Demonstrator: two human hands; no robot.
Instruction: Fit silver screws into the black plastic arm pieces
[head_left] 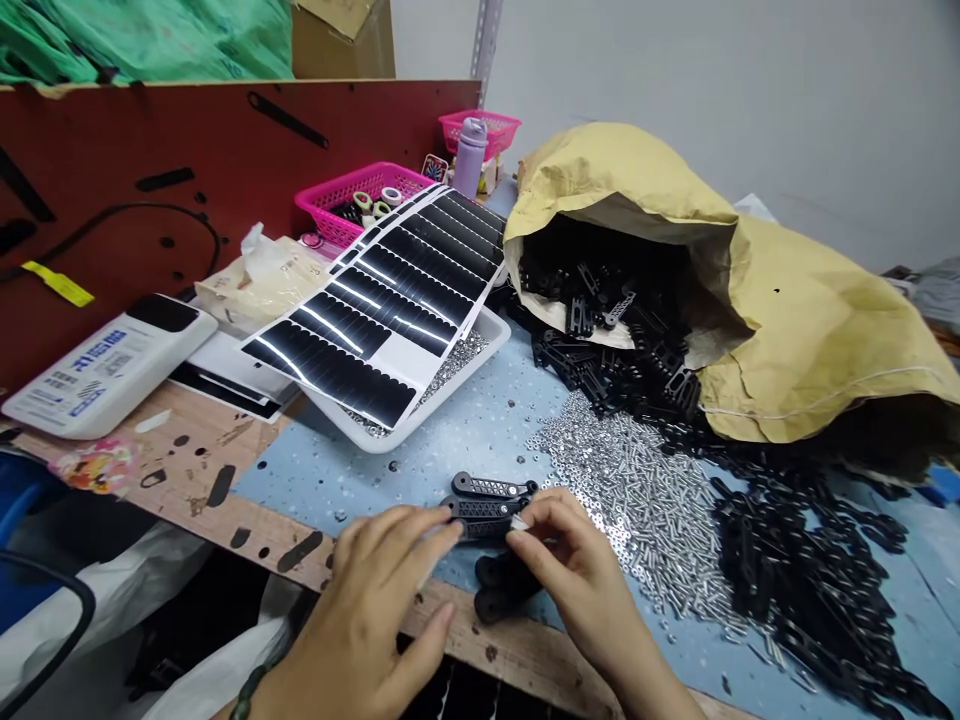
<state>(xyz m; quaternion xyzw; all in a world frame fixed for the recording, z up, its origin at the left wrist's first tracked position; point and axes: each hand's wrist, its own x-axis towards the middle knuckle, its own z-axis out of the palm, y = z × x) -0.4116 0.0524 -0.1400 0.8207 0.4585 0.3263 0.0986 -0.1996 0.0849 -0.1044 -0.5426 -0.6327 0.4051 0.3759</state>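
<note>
My left hand (pixel 390 590) is spread over the front edge of the table, thumb apart, with its fingertips at the left ends of black slotted plastic arms (pixel 484 508). A pinch of thumb and forefinger on my right hand (pixel 566 555) holds a small whitish piece (pixel 517 522) at the right ends of those arms; its kind is too small to tell. Silver screw heads show on the arms, which lie side by side. Closer to me, partly under my right hand, are more black rounded parts (pixel 495 590).
Loose screws and nuts (pixel 645 500) form a pile at right, beside many black plastic parts (pixel 810 590). A yellow paper sack (pixel 630 170) spills more parts. Sheets of black stickers (pixel 375 300) lie across a white tray (pixel 382 440). Behind stand a pink basket (pixel 315 203) and a purple bottle (pixel 470 165).
</note>
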